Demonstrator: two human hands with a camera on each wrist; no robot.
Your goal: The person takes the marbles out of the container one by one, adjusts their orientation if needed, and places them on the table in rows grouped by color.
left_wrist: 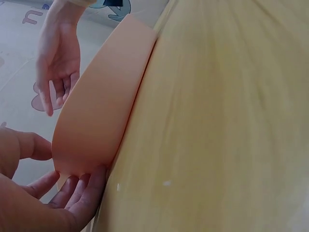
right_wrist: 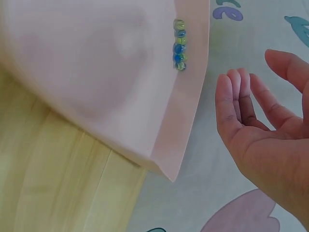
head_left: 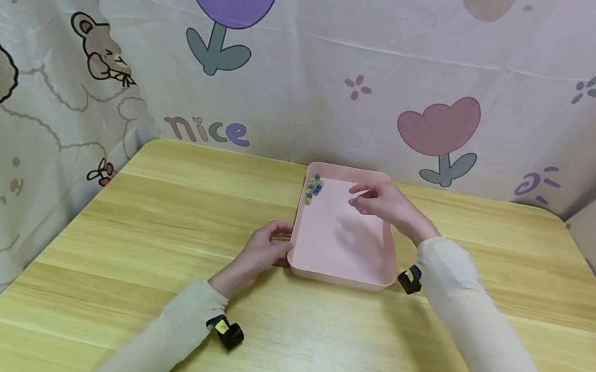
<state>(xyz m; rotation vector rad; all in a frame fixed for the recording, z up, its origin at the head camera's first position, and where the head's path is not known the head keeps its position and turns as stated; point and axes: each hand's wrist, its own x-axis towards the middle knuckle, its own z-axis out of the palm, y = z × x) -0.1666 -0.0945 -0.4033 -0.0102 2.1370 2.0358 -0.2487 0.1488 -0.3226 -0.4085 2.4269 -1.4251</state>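
A shallow pink tray (head_left: 342, 254) lies on the wooden table. Small see-through blue and yellow-green marbles (right_wrist: 180, 46) are bunched in a row along its left wall, toward the far end. My left hand (head_left: 263, 248) is at the tray's near left side. In the left wrist view, its fingertips (left_wrist: 99, 176) touch the outer face of the wall, and another finger meets it by the rim. Over the tray, right of the marbles, my right hand (head_left: 385, 203) hovers with loosely bent fingers. The right wrist view shows its thumb apart from the fingers and nothing between them.
A patterned cloth (head_left: 313, 102) hangs just behind the table's back edge, and more of it drapes at both sides. Black wrist cameras (head_left: 229, 333) sit on both sleeves. The wooden tabletop (head_left: 305, 347) extends around the tray.
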